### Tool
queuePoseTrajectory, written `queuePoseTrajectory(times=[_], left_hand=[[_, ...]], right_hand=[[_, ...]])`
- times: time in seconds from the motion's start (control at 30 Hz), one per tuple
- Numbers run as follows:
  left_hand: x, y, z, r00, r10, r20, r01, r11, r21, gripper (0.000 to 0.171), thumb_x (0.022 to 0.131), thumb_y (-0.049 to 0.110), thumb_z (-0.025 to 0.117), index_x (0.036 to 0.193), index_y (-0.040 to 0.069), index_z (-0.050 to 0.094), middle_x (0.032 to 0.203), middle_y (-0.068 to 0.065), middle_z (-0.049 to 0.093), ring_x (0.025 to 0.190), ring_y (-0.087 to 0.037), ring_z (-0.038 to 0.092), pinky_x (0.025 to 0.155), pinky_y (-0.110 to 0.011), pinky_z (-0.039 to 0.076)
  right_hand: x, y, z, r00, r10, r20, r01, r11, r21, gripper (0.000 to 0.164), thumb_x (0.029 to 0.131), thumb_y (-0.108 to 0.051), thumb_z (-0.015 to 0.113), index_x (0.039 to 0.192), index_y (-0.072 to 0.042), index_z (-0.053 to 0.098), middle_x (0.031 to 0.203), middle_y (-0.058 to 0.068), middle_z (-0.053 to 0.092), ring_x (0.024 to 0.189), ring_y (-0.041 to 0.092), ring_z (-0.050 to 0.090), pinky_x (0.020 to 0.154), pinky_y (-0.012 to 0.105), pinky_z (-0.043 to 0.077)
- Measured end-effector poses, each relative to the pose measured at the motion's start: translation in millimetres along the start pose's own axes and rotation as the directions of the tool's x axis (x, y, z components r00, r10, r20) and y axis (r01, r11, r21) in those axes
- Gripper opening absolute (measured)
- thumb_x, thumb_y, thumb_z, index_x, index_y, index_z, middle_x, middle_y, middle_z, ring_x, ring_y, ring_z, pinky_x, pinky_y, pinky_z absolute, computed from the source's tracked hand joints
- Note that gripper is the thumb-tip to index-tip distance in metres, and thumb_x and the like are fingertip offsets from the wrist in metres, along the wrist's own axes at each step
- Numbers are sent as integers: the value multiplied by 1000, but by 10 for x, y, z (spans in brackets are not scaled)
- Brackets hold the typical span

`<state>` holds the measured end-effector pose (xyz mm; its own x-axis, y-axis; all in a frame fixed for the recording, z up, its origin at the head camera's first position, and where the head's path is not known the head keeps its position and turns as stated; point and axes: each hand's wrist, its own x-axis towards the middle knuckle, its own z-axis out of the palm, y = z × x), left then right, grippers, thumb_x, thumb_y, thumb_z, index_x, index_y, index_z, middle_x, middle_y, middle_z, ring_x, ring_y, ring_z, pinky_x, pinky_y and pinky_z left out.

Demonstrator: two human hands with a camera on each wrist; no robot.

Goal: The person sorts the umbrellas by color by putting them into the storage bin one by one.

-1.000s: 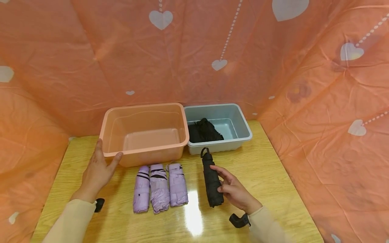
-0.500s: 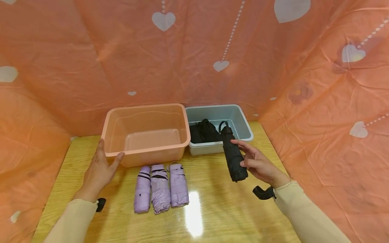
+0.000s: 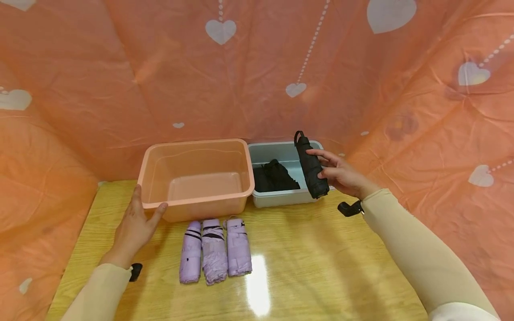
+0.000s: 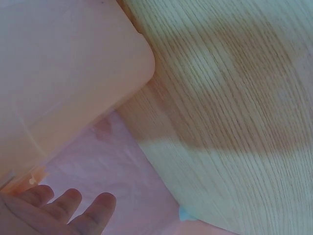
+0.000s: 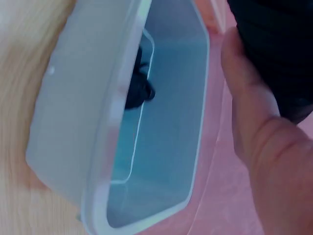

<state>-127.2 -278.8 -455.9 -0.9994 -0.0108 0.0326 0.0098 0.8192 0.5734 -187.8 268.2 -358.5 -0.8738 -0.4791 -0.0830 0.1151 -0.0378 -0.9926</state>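
My right hand point(image 3: 343, 176) holds a folded black umbrella point(image 3: 310, 167) over the right part of the grey-blue bin point(image 3: 281, 198). Its strap loop points up and away, and the lower end overlaps the bin's front rim in the head view. Inside that bin, to the left, lie dark folded umbrellas point(image 3: 277, 177). My left hand point(image 3: 132, 232) rests against the front left corner of the peach basin point(image 3: 205, 206), thumb at the front rim and fingers along the left side. In the left wrist view, three fingertips point(image 4: 100, 208) extend loosely near the basin's wall.
Three folded purple umbrellas point(image 3: 190, 256) lie side by side on the wooden table point(image 3: 305, 267), in front of the peach basin. Basin and bin stand next to each other at the back edge. An orange cloth point(image 3: 257, 67) with white hearts hangs behind and at both sides.
My right hand has lifted the black umbrella from over the table, moving it right and away to above the grey-blue bin. The left hand stays at the basin's corner.
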Motion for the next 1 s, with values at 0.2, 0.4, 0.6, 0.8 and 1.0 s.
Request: queuePoseTrajectory(times=[0.2, 0.4, 0.6, 0.8, 1.0], left_hand=[[-9, 6, 2, 1000, 2, -9, -2, 1000, 8, 98, 100, 60, 45, 158, 9, -16, 156, -38, 11, 133, -61, 26, 91, -76, 32], [-7, 27, 7, 1000, 0, -19, 0, 1000, 8, 98, 100, 59, 45, 158, 9, -15, 155, -40, 14, 133, -62, 27, 94, -75, 30], [-9, -2, 21, 1000, -7, -9, 7, 1000, 6, 99, 100, 60, 46, 158, 9, -16, 156, -38, 12, 134, -61, 26, 96, -75, 29], [-2, -18, 34, 1000, -1, -23, 1, 1000, 13, 99, 99, 58, 48, 158, 9, -14, 157, -37, 12, 135, -60, 25, 97, -75, 29], [6, -6, 14, 1000, -6, -25, 6, 1000, 19, 99, 99, 58, 48, 158, 9, -14, 158, -35, 10, 135, -60, 25, 96, -75, 28]], right_hand=[[299, 45, -180, 996, 93, 7, -93, 996, -5, 71, 90, 17, 43, 152, -17, 40, 150, 18, 28, 105, 30, 47, 75, 34, 50], [494, 73, -357, 987, 160, -18, -161, 984, -80, 68, 91, 14, 45, 150, -20, 45, 159, 14, 14, 98, 26, 47, 73, 33, 47], [632, 149, -463, 975, 221, 0, -219, 968, -120, 67, 92, 13, 47, 152, -16, 42, 156, 17, 15, 83, 21, 52, 64, 31, 46], [767, 225, -543, 961, 275, -10, -270, 932, -242, 69, 91, 10, 49, 155, -13, 37, 160, 16, 9, 78, 19, 51, 55, 32, 31], [913, 274, -612, 942, 336, -12, -321, 887, -332, 69, 91, 7, 50, 155, -15, 37, 145, 21, 30, 82, 22, 50, 56, 35, 31]])
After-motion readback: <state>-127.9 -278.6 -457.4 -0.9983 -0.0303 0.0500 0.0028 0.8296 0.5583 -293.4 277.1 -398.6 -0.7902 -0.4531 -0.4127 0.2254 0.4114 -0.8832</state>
